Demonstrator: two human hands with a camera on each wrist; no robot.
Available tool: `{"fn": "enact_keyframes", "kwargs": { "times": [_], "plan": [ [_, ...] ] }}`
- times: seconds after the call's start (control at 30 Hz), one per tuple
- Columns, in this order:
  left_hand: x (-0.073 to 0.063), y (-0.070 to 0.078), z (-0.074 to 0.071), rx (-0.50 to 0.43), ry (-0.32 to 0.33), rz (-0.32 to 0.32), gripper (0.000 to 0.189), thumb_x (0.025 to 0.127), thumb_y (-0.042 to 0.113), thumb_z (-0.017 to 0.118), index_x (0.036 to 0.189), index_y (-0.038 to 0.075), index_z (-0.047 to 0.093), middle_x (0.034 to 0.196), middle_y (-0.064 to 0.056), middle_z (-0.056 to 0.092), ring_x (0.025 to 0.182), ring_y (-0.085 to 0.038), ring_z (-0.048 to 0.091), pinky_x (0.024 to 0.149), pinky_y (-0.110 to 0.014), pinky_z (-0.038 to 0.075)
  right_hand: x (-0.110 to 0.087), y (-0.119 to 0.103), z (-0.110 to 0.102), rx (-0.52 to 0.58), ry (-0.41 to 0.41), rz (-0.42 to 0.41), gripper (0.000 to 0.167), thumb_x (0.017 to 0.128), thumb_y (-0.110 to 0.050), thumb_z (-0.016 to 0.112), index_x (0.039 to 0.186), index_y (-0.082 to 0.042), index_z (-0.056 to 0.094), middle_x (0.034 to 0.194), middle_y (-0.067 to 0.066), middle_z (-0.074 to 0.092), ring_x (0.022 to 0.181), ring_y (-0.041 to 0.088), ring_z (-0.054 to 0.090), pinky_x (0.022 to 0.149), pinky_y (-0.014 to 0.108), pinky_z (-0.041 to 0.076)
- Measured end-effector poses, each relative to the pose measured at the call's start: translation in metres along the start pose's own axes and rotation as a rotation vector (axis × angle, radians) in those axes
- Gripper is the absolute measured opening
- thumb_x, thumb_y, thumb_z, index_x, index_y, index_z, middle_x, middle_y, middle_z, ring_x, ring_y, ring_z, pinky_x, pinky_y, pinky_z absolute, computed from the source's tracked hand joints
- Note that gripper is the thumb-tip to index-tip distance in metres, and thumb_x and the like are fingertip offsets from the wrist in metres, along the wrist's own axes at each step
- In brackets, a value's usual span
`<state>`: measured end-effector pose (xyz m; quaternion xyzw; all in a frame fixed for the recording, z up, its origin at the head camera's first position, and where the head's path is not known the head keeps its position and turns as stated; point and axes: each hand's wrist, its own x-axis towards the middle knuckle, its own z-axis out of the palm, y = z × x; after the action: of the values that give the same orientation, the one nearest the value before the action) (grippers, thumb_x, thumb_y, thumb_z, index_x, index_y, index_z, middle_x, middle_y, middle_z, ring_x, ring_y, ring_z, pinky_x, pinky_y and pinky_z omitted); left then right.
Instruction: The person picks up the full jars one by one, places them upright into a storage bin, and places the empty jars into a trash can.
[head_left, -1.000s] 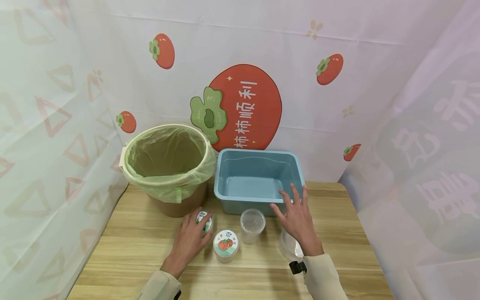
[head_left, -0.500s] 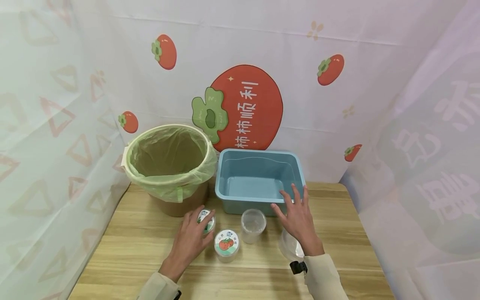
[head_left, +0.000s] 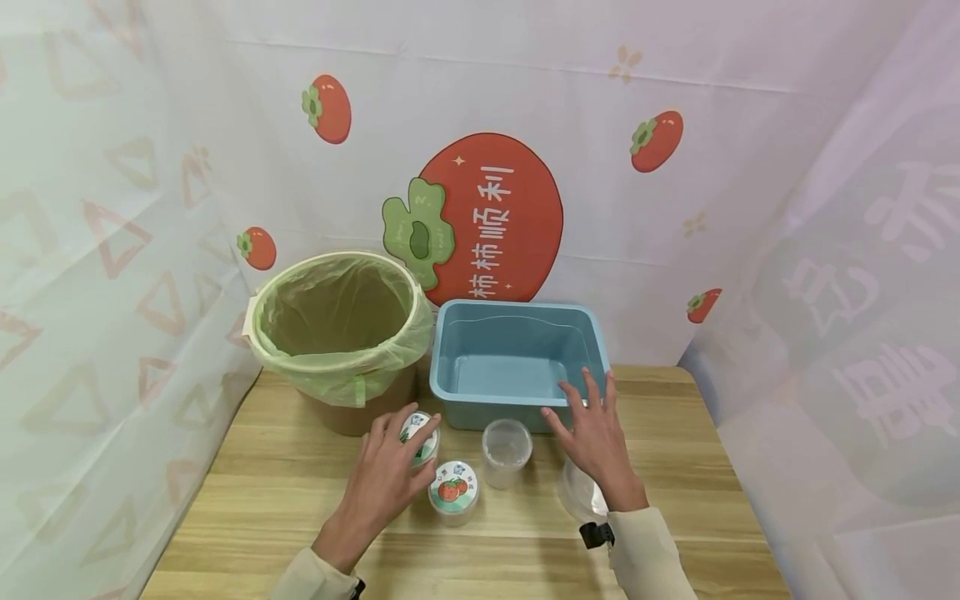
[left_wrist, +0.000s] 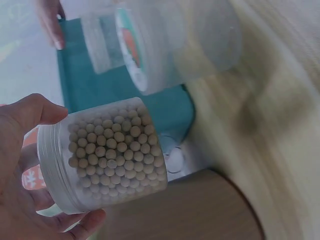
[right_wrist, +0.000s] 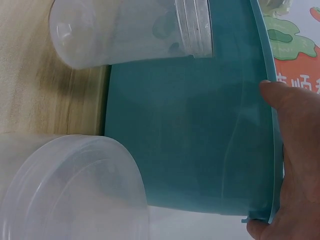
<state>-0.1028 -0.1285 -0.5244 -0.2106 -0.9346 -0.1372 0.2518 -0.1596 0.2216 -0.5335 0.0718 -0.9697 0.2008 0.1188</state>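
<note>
My left hand grips a clear round jar by its lid, thumb on one side and fingers on the other. Tan beads show through its wall. Right beside it stands a jar with a tomato-printed lid. A clear tub stands farther right, by the blue bin. My right hand is spread at the bin's front right, its fingers reaching to the rim; whether they press on it I cannot tell. Partly hidden below my right wrist is another clear container.
A brown wastebasket with a pale green liner stands at the back left, close to the blue bin. Behind them hangs a persimmon-printed cloth, with more cloth at both sides. All stands on a wood-grain table.
My left hand has shifted a little right and toward the bin, carrying the jar of beads with it. The right hand stays in place.
</note>
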Motion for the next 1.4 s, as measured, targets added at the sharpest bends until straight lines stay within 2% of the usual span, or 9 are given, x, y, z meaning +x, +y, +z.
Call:
{"fn": "enact_keyframes", "kwargs": {
  "times": [0.2,0.47,0.7,0.9,1.27,1.4],
  "plan": [
    [0.009,0.007,-0.013,0.001,0.012,0.033,0.063,0.081,0.027,0.091,0.141,0.025,0.075,0.144,-0.019,0.064,0.116,-0.039,0.062,0.071,-0.042,0.054,0.000,0.000,0.001,0.002,0.000,-0.005,0.064,0.104,-0.049,0.071,0.151,-0.008,0.060,0.172,0.032,0.031,0.163,0.063,0.008,0.124,0.077,0.038],
    [0.023,0.017,-0.025,-0.031,0.015,0.046,0.060,0.083,0.027,0.087,0.141,0.025,0.075,0.145,-0.016,0.064,0.116,-0.037,0.060,0.071,-0.039,0.049,0.000,0.001,0.001,0.003,-0.009,0.004,0.064,0.104,-0.050,0.071,0.152,-0.009,0.060,0.172,0.031,0.030,0.164,0.063,0.006,0.123,0.077,0.038],
    [0.039,0.026,-0.034,-0.052,-0.002,0.062,0.058,0.086,0.028,0.087,0.142,0.026,0.074,0.147,-0.016,0.063,0.120,-0.038,0.060,0.075,-0.042,0.051,0.001,0.000,0.001,0.006,-0.015,0.004,0.064,0.104,-0.050,0.070,0.152,-0.008,0.060,0.173,0.031,0.029,0.164,0.063,0.005,0.125,0.077,0.036],
    [0.053,0.033,-0.042,-0.047,0.009,0.097,0.057,0.087,0.031,0.087,0.143,0.026,0.074,0.149,-0.015,0.063,0.121,-0.038,0.060,0.073,-0.042,0.051,0.000,0.000,0.001,0.006,-0.005,0.002,0.064,0.104,-0.049,0.071,0.151,-0.008,0.060,0.172,0.032,0.029,0.163,0.063,0.006,0.124,0.077,0.037],
    [0.089,0.046,-0.048,-0.029,0.047,0.148,0.056,0.089,0.031,0.085,0.143,0.025,0.073,0.150,-0.015,0.062,0.121,-0.037,0.061,0.072,-0.041,0.053,-0.001,0.001,0.000,0.005,-0.007,0.005,0.064,0.104,-0.049,0.071,0.152,-0.008,0.060,0.172,0.031,0.029,0.163,0.063,0.007,0.124,0.078,0.037],
    [0.103,0.050,-0.047,-0.033,0.049,0.152,0.057,0.090,0.032,0.085,0.145,0.025,0.072,0.150,-0.015,0.062,0.123,-0.038,0.061,0.077,-0.045,0.058,0.000,0.001,0.000,0.000,-0.004,0.003,0.064,0.103,-0.049,0.072,0.152,-0.008,0.060,0.172,0.031,0.030,0.163,0.063,0.009,0.123,0.078,0.038]
  ]
}}
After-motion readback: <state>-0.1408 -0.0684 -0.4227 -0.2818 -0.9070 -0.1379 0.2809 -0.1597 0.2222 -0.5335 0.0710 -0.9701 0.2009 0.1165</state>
